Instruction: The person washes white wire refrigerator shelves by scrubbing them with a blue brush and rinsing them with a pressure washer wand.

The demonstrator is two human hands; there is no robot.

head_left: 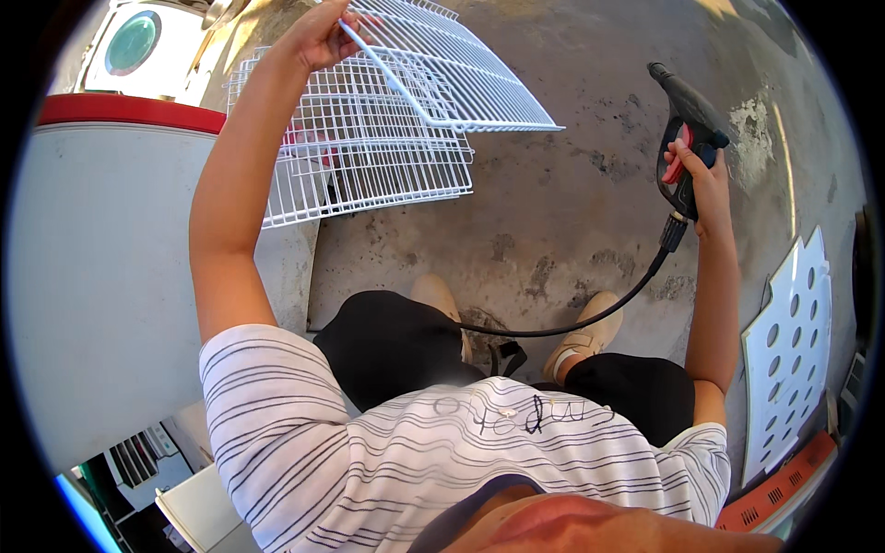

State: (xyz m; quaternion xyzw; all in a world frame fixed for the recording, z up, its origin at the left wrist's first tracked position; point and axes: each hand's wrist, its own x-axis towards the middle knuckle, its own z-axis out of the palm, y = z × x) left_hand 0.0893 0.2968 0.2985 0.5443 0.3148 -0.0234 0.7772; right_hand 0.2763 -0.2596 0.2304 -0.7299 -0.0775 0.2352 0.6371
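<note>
At the top, my left hand (320, 37) is closed on the edge of a white wire rack (461, 78), which it holds up at a tilt. Below and behind that rack are more white wire racks (369, 175), overlapping at the left. On the right, my right hand (702, 180) grips a black spray gun (687, 111) with a red trigger; its nozzle points up and away from me. From the gun's base a black hose (590, 318) curves down between my legs.
A large white cabinet with a red edge (120, 258) fills the left side. A white panel with round holes (788, 350) leans at the right, beside an orange vented piece (779, 484). Stained concrete floor (516, 230) lies under my feet. A machine with a round greenish window (133, 43) stands far left.
</note>
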